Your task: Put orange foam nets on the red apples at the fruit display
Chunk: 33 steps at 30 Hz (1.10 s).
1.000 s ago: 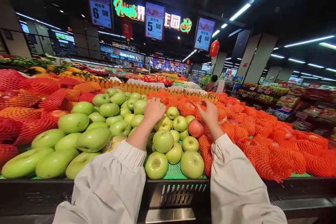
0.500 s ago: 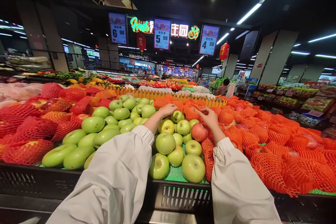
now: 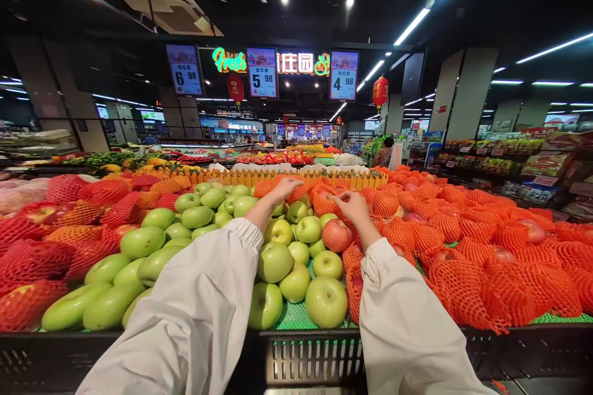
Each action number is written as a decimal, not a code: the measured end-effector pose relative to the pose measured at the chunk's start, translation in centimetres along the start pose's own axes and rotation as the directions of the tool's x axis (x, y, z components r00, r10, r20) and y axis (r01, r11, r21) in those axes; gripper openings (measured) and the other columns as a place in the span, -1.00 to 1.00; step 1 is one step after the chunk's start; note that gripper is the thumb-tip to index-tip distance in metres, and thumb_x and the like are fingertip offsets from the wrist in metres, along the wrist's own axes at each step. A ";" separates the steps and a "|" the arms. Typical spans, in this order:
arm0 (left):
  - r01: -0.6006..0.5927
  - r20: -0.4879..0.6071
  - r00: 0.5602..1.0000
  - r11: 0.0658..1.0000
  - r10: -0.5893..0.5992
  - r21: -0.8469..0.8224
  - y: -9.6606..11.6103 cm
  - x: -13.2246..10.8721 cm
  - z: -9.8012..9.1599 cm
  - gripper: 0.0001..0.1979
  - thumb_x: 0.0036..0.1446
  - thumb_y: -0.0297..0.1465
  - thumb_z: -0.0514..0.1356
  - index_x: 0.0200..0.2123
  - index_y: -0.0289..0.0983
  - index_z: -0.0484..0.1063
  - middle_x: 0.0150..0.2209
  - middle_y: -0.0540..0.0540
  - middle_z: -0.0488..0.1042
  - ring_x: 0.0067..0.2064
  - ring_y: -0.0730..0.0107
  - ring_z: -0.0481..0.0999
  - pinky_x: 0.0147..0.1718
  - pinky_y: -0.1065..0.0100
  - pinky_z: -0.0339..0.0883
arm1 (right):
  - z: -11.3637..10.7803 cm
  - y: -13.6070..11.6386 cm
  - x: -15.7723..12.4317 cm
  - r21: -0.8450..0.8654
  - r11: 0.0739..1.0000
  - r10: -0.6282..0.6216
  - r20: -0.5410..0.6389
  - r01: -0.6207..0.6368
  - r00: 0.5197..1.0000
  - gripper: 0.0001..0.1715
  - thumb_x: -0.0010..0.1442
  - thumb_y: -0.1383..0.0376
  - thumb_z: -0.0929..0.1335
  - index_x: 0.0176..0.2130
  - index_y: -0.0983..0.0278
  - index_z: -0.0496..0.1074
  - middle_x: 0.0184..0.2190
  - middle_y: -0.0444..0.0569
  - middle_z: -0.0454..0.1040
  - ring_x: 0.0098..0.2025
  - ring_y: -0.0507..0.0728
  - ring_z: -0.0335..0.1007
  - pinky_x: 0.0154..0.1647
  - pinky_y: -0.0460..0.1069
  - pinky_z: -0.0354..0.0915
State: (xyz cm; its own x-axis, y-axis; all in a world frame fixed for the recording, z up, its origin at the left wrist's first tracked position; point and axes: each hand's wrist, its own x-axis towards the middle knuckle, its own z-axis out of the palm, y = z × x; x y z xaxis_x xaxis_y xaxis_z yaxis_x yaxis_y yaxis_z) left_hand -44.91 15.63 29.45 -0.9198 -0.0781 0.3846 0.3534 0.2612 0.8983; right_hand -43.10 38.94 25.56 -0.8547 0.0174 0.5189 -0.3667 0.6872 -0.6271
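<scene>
My left hand [image 3: 281, 190] reaches over the green apples [image 3: 274, 261], its fingers stretched towards the right. Beyond its fingertips lie apples in orange foam nets [image 3: 325, 202]. My right hand [image 3: 353, 205] points left with fingers slightly bent and apart, close to a netted apple; whether it touches that apple I cannot tell. Just below the right hand sits a bare red apple [image 3: 336, 235] among the green ones. Neither hand visibly holds anything. Light sleeves cover both forearms and hide part of the fruit.
Long green melons [image 3: 142, 242] are heaped to the left, with red-netted fruit [image 3: 34, 262] beyond. A small yellow fence [image 3: 361, 180] runs behind. The black slotted crate edge [image 3: 315, 355] is in front. Price screens [image 3: 262, 73] hang overhead. A person [image 3: 384, 153] stands far back.
The view has shifted right and tilted slightly, so the stand appears further left. Both hands keep nearly the same pose over the apples, and no fruit has visibly moved.
</scene>
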 end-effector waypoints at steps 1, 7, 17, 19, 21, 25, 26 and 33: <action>0.016 -0.021 1.000 0.999 -0.017 -0.029 0.6 -0.6 -0.2 -0.80 0.00 -0.31 0.36 -0.42 -0.29 0.44 -0.52 -0.02 0.37 -0.46 0.41 0.29 -0.41 0.34 0.19 | 0.0 -0.1 0.0 0.016 1.000 -0.007 -0.001 0.007 1.000 -0.67 0.24 0.06 0.41 -0.35 0.28 0.54 -0.26 0.07 0.64 -0.13 0.24 0.56 -0.08 0.03 0.35; -0.006 0.200 0.976 0.923 0.090 -0.384 2.8 -7.0 -0.8 -0.51 -0.14 -0.35 0.48 -0.11 -0.25 0.45 -0.13 -0.07 0.51 -0.24 0.43 0.49 -0.23 0.37 0.37 | 0.2 -1.8 -1.4 0.432 0.891 -0.176 0.046 0.139 0.983 -0.23 0.30 -0.27 0.16 -0.29 0.28 0.56 -0.21 0.07 0.63 -0.07 0.25 0.53 0.05 0.10 0.35; -0.183 0.311 0.896 0.903 0.316 -0.389 1.7 -9.1 -1.1 -0.62 -0.10 -0.26 0.50 -0.23 -0.29 0.55 -0.11 -0.13 0.54 -0.07 0.30 0.47 -0.06 0.32 0.28 | -0.4 -4.4 -4.8 0.835 0.537 -0.331 0.339 -0.120 0.881 -0.27 -0.01 -0.20 0.49 0.04 0.10 0.50 0.20 -0.04 0.50 0.28 0.29 0.38 0.33 0.13 0.29; -0.156 0.344 0.886 0.897 0.312 -0.413 1.7 -9.1 -1.0 -0.64 -0.13 -0.24 0.51 -0.32 -0.31 0.53 -0.23 -0.08 0.52 -0.20 0.39 0.44 -0.17 0.37 0.26 | -1.0 -4.4 -4.9 0.851 0.502 -0.304 0.344 -0.158 0.889 -0.21 -0.03 -0.28 0.43 0.03 0.11 0.47 0.18 0.00 0.50 0.27 0.33 0.38 0.24 0.18 0.36; -0.141 0.371 0.872 0.890 0.319 -0.433 1.7 -9.2 -0.7 -0.64 -0.16 -0.21 0.52 -0.41 -0.32 0.51 -0.36 -0.03 0.47 -0.30 0.45 0.39 -0.24 0.39 0.23 | -1.6 -4.5 -4.9 0.839 0.510 -0.239 0.350 -0.189 0.906 -0.15 -0.01 -0.39 0.30 -0.04 0.16 0.46 0.06 0.09 0.55 0.20 0.38 0.42 0.12 0.24 0.41; -0.178 0.385 0.857 0.897 0.343 -0.405 2.0 -9.7 0.2 -0.68 -0.14 -0.23 0.49 -0.47 -0.31 0.52 -0.40 -0.04 0.46 -0.30 0.42 0.40 -0.19 0.35 0.25 | -2.0 -4.4 -4.7 0.842 0.507 -0.184 0.311 -0.181 0.932 -0.38 -0.06 -0.27 0.42 -0.27 0.15 0.38 -0.28 -0.01 0.52 -0.12 0.27 0.51 -0.11 0.13 0.42; -0.180 0.394 0.853 0.902 0.342 -0.393 2.2 -9.8 0.4 -0.71 -0.13 -0.24 0.48 -0.45 -0.31 0.53 -0.38 -0.05 0.48 -0.28 0.40 0.41 -0.17 0.34 0.27 | -2.0 -4.4 -4.7 0.855 0.489 -0.201 0.303 -0.172 0.931 -0.42 -0.11 -0.18 0.49 -0.32 0.15 0.34 -0.35 -0.09 0.47 -0.23 0.19 0.48 -0.18 0.07 0.40; -0.046 0.284 0.946 0.933 0.155 -0.356 1.9 -9.6 0.6 -0.88 -0.05 -0.44 0.36 -0.36 -0.31 0.61 -0.33 -0.07 0.56 -0.31 0.44 0.43 -0.26 0.39 0.28 | -2.8 -3.3 -3.3 0.833 0.524 -0.182 0.312 -0.176 0.932 -0.48 -0.15 0.08 0.56 -0.31 0.14 0.27 -0.46 -0.23 0.38 -0.46 0.03 0.33 -0.37 -0.08 0.29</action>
State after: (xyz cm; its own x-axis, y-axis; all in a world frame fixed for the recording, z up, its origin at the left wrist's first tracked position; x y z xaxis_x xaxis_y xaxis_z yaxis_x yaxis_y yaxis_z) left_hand -35.55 17.49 27.35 -0.8641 0.2398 0.4426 0.4328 -0.0949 0.8965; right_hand -38.01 38.66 27.52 -0.8447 -0.3358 0.4169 -0.3478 -0.2478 -0.9042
